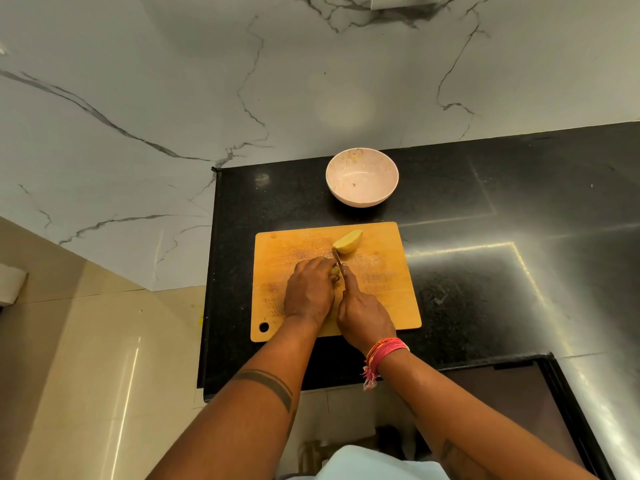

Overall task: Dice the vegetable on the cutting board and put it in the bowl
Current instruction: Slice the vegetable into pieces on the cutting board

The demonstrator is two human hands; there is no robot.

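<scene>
A black stone counter (467,271) fills the right of the view, its right and near parts cut off by the frame edge. On it lies a wooden cutting board (388,296) with both hands over its middle. Beyond the board, apart from it, stands a pale bowl (362,177) holding only smears. The left hand (309,292) curls down over a vegetable piece (335,270), almost wholly hidden beneath the fingers. The right hand (363,315) grips a knife (339,259); its handle is covered, and the thin blade seems to rest against that piece. A yellow vegetable half (348,241) lies free just beyond the blade tip.
</scene>
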